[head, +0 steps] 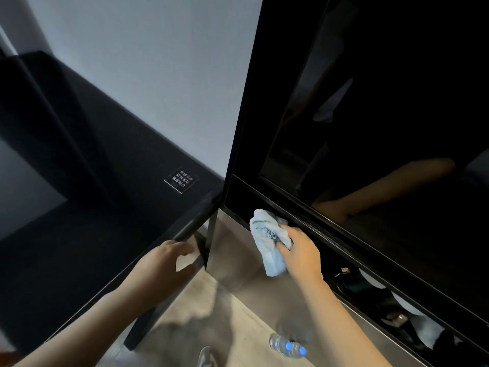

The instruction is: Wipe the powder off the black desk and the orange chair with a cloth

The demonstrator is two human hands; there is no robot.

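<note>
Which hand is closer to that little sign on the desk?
Left. The left hand is at the desk edge near the sign; the right hand holds a cloth farther off.
</note>
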